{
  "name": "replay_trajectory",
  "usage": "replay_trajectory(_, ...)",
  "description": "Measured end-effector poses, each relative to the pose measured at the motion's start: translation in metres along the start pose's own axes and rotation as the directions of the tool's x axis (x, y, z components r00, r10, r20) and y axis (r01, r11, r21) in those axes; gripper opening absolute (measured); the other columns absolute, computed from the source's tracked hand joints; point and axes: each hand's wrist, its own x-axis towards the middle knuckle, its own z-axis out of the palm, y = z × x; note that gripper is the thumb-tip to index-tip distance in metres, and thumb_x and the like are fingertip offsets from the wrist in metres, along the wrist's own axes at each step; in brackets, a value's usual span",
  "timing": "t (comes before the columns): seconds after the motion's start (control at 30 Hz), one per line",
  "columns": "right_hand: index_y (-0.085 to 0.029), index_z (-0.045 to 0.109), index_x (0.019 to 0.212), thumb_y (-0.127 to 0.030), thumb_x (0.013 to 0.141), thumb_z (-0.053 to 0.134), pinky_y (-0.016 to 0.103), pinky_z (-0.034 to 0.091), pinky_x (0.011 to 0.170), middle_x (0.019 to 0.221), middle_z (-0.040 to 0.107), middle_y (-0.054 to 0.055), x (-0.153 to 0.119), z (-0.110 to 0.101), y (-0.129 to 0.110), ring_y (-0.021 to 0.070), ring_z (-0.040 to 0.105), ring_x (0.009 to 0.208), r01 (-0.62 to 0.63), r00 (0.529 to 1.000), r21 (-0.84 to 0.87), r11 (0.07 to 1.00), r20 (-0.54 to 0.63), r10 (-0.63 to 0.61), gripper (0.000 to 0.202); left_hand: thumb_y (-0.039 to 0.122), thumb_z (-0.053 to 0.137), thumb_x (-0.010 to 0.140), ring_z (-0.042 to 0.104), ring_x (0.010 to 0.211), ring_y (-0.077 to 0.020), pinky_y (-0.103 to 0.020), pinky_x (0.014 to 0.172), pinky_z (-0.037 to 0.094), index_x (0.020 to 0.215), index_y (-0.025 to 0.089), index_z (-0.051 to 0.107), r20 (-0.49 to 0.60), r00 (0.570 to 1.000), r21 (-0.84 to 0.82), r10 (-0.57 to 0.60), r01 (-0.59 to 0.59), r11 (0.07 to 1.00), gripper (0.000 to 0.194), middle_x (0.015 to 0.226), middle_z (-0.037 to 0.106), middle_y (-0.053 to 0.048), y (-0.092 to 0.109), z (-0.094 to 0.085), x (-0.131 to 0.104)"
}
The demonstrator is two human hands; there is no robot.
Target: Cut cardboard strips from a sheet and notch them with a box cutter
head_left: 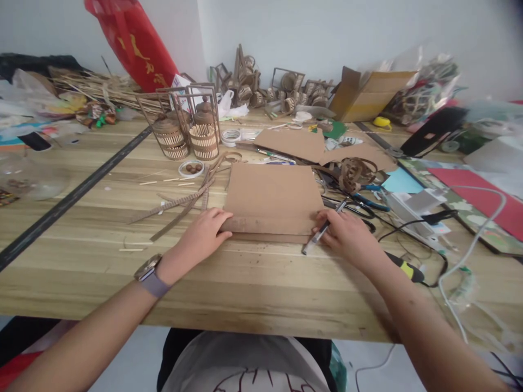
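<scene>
A brown cardboard sheet (273, 190) lies on the table before me, with a darker strip (261, 225) along its near edge and another cardboard layer (281, 238) showing beneath. My left hand (210, 228) pinches its near left corner between thumb and fingers. At the near right corner, my right hand (337, 231) has its fingers curled against the cardboard. That hand also holds a slim pen-like tool (321, 233), black and silvery, slanting with its lower end towards the table. Whether it is a pen or a craft knife, I cannot tell.
Brown woven strips (188, 201) lie left of the cardboard. Behind stand small basket lanterns (204, 141), a white tape roll (231, 137) and a dish of brown balls (192, 169). To the right are blue-handled pliers (371, 201), a white power strip (417, 218) and cables.
</scene>
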Motion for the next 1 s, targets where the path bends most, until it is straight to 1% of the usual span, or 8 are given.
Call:
replay_trajectory(0.17, -0.023, 0.059, 0.1, -0.037, 0.09, 0.054, 0.038, 0.046, 0.074, 0.09, 0.073, 0.008, -0.002, 0.002, 0.0, 0.0289, 0.069, 0.083, -0.032, 0.999, 0.025, 0.999, -0.003, 0.032, 0.018, 0.02, 0.066, 0.091, 0.059, 0.123, -0.0291, -0.046, 0.109, 0.047, 0.131, 0.013, 0.062, 0.011, 0.999, -0.063, -0.034, 0.035, 0.997, 0.041, 0.133, 0.061, -0.014, -0.001, 0.0, -0.002)
replay_trajectory(0.27, -0.024, 0.059, 0.1, -0.038, 0.09, 0.055, 0.037, 0.046, 0.073, 0.092, 0.073, 0.008, -0.003, 0.001, -0.002, 0.0276, 0.069, 0.083, -0.02, 1.0, 0.055, 0.998, 0.007, 0.019, 0.018, 0.019, 0.068, 0.089, 0.062, 0.116, -0.0277, -0.043, 0.103, 0.05, 0.128, 0.013, 0.063, 0.015, 0.998, -0.088, -0.053, 0.054, 0.995, 0.04, 0.128, 0.062, -0.013, -0.003, 0.001, -0.01)
replay_trajectory(0.43, -0.024, 0.058, 0.1, -0.043, 0.091, 0.056, 0.041, 0.047, 0.076, 0.093, 0.073, 0.009, -0.009, 0.002, -0.006, 0.0302, 0.068, 0.086, -0.049, 0.999, 0.133, 0.99, 0.017, 0.047, 0.021, 0.021, 0.069, 0.088, 0.066, 0.102, -0.023, -0.04, 0.094, 0.055, 0.127, 0.016, 0.064, 0.038, 0.996, -0.102, -0.077, 0.08, 0.992, 0.039, 0.122, 0.062, -0.009, -0.008, 0.001, -0.021)
replay_trajectory(0.57, -0.025, 0.058, 0.105, -0.044, 0.092, 0.057, 0.043, 0.049, 0.08, 0.108, 0.074, 0.01, -0.013, 0.005, -0.001, 0.03, 0.069, 0.093, -0.055, 0.998, 0.223, 0.973, 0.006, 0.055, 0.023, 0.026, 0.07, 0.089, 0.061, 0.112, -0.0288, -0.046, 0.099, 0.051, 0.125, 0.017, 0.067, 0.002, 0.999, 0.047, -0.036, 0.036, 0.998, 0.037, 0.123, 0.063, -0.011, -0.004, 0.0, -0.023)
replay_trajectory(0.7, -0.026, 0.059, 0.109, -0.044, 0.091, 0.059, 0.045, 0.049, 0.085, 0.115, 0.074, 0.008, -0.017, 0.004, 0.006, 0.0299, 0.069, 0.097, -0.035, 0.999, 0.237, 0.971, -0.008, 0.038, 0.025, 0.031, 0.07, 0.09, 0.051, 0.124, -0.0357, -0.053, 0.106, 0.045, 0.127, 0.015, 0.068, -0.05, 0.996, 0.234, 0.067, -0.054, 0.971, 0.04, 0.132, 0.061, -0.016, 0.012, -0.004, -0.019)
replay_trajectory(0.77, -0.027, 0.06, 0.107, -0.044, 0.09, 0.06, 0.046, 0.048, 0.086, 0.115, 0.075, 0.007, -0.018, 0.003, 0.009, 0.0303, 0.068, 0.099, -0.016, 1.0, 0.24, 0.971, -0.021, 0.022, 0.023, 0.026, 0.069, 0.091, 0.051, 0.125, -0.0341, -0.05, 0.106, 0.045, 0.128, 0.016, 0.067, -0.015, 0.99, 0.234, 0.139, -0.132, 0.963, 0.038, 0.136, 0.059, -0.015, 0.02, -0.007, -0.014)
replay_trajectory(0.87, -0.027, 0.06, 0.102, -0.043, 0.089, 0.061, 0.048, 0.048, 0.087, 0.112, 0.076, 0.006, -0.02, 0.001, 0.013, 0.0301, 0.068, 0.097, 0.012, 0.999, 0.263, 0.965, -0.034, -0.003, 0.02, 0.02, 0.068, 0.091, 0.053, 0.122, -0.0312, -0.047, 0.103, 0.047, 0.127, 0.018, 0.067, 0.101, 0.975, 0.183, 0.199, -0.215, 0.959, 0.036, 0.132, 0.061, -0.011, 0.025, -0.01, -0.005)
replay_trajectory(1.0, -0.028, 0.06, 0.092, -0.036, 0.088, 0.059, 0.048, 0.048, 0.085, 0.106, 0.077, 0.006, -0.022, 0.002, 0.019, 0.0294, 0.069, 0.095, 0.039, 0.999, 0.309, 0.95, -0.027, -0.032, 0.01, 0.019, 0.069, 0.09, 0.057, 0.117, -0.027, -0.043, 0.102, 0.048, 0.131, 0.02, 0.064, 0.187, 0.966, 0.064, 0.177, -0.192, 0.979, 0.041, 0.126, 0.06, -0.009, 0.021, -0.013, 0.005)
